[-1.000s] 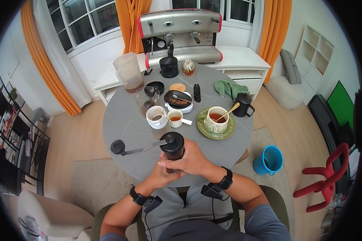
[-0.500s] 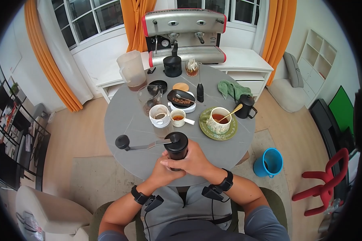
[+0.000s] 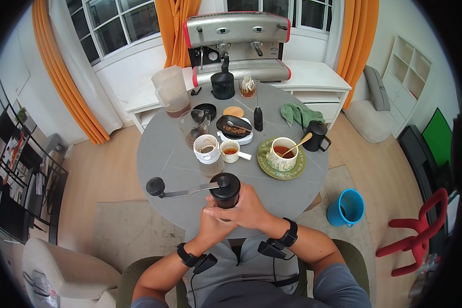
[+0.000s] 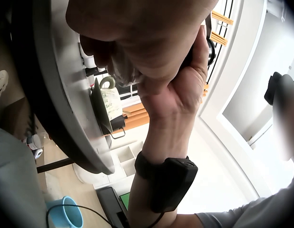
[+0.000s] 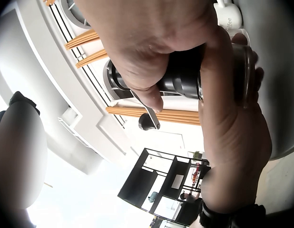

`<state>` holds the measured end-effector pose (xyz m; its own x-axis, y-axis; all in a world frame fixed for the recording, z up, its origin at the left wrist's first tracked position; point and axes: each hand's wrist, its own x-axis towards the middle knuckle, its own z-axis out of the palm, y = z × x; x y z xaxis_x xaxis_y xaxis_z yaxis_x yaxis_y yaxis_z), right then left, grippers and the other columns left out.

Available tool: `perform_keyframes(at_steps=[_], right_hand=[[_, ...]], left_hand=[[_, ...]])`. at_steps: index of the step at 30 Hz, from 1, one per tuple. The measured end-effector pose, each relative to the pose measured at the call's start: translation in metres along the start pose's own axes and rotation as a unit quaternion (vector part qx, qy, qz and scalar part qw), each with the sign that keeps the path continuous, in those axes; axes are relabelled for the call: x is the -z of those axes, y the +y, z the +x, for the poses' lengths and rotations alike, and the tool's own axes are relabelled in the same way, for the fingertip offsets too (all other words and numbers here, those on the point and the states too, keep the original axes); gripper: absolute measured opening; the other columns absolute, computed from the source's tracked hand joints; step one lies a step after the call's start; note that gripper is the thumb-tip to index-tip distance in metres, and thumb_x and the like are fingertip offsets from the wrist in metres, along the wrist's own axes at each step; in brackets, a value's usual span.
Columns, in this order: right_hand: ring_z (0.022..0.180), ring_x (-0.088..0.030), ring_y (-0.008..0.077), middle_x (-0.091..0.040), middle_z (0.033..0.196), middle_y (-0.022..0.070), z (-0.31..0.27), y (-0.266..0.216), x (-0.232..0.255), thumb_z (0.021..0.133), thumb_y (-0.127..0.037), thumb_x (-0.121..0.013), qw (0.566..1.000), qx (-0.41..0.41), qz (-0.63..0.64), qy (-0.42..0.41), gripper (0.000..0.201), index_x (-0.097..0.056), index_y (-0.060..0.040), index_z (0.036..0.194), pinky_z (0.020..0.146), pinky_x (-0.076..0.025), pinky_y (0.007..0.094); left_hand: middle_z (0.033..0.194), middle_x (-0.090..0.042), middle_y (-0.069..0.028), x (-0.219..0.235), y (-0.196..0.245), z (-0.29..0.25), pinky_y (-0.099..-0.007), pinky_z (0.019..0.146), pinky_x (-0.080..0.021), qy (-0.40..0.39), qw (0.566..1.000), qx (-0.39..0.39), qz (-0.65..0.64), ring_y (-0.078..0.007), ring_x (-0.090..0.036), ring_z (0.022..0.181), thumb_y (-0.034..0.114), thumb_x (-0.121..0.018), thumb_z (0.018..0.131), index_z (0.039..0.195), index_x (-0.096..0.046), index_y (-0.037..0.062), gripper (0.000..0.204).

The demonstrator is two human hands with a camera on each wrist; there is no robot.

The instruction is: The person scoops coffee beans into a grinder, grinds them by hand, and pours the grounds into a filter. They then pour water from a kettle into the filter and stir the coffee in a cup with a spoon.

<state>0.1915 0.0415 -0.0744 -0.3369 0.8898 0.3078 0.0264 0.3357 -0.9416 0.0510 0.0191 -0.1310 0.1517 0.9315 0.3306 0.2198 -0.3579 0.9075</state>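
Observation:
A black hand grinder (image 3: 225, 191) stands nearly upright over the table's near edge, its crank arm pointing left to a round black knob (image 3: 155, 187). My right hand (image 3: 249, 208) curls round the grinder's body from the right. From the left and lower down, my left hand (image 3: 214, 223) grips it, the two hands touching. In the right wrist view the black body (image 5: 182, 73) shows between both hands, with a clear part (image 5: 243, 73) at its lower end. The left wrist view shows mostly the hands, which hide much of the grinder.
Just beyond the grinder are a white-topped clear container (image 3: 208, 154) and a small white cup (image 3: 232, 152). A green saucer (image 3: 294, 171) with a cup (image 3: 281, 159), a black kettle (image 3: 317, 137), a scale with a black dish (image 3: 233, 126) and a pitcher (image 3: 170, 92) stand farther off.
The view has shifted slightly, so the table things sit a little farther right. The left forearm has moved slightly right and down; both hands keep their grip, and the crank points left throughout.

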Motion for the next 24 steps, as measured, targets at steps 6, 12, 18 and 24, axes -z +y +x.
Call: perform_keyframes(at_steps=[6, 12, 18, 24], right_hand=[[0.109, -0.063, 0.0152, -0.067, 0.119, 0.0079, 0.0, -0.001, -0.006, 0.074, -0.032, -0.093, 0.999, -0.022, -0.004, -0.046, 0.074, -0.058, -0.0028, 0.132, 0.096, -0.05, 0.0322], [0.128, -0.057, 0.0237, -0.062, 0.134, 0.0137, -0.001, 0.013, 0.001, 0.078, -0.038, -0.089, 0.994, 0.077, -0.077, 0.015, 0.081, -0.05, -0.0063, 0.143, 0.109, -0.042, 0.0406], [0.12, -0.062, 0.0243, -0.066, 0.126, 0.0129, -0.014, 0.012, 0.028, 0.085, -0.033, -0.082, 0.996, 0.016, -0.073, 0.042, 0.065, -0.054, -0.006, 0.138, 0.104, -0.046, 0.0406], [0.116, -0.064, 0.0205, -0.068, 0.121, 0.0095, -0.028, 0.018, 0.047, 0.088, -0.026, -0.08, 0.995, -0.009, -0.074, 0.061, 0.056, -0.056, -0.006, 0.135, 0.101, -0.048, 0.0385]], left_hand=[[0.112, -0.068, -0.0097, 0.025, -0.005, -0.01, -0.034, 0.087, -0.055, -0.081, 0.994, 0.013, -0.071, -0.0197, -0.067, 0.102, 0.005, -0.081, 0.081, 0.127, -0.056, 0.0014, 0.052], [0.114, -0.064, -0.0064, 0.073, -0.005, 0.011, -0.0327, 0.091, -0.052, -0.076, 0.995, 0.061, 0.015, -0.0182, -0.064, 0.104, 0.011, -0.078, 0.088, 0.131, -0.052, 0.0006, 0.052], [0.118, -0.063, -0.0067, 0.119, -0.039, 0.036, -0.0343, 0.098, -0.049, 0.04, 0.999, 0.028, -0.011, -0.0162, -0.061, 0.109, 0.011, -0.079, 0.088, 0.131, -0.051, 0.0015, 0.052], [0.117, -0.061, -0.0063, 0.145, -0.061, 0.046, -0.0344, 0.098, -0.047, 0.035, 0.998, 0.054, -0.023, -0.0161, -0.059, 0.11, 0.011, -0.078, 0.087, 0.13, -0.052, 0.0021, 0.051]])
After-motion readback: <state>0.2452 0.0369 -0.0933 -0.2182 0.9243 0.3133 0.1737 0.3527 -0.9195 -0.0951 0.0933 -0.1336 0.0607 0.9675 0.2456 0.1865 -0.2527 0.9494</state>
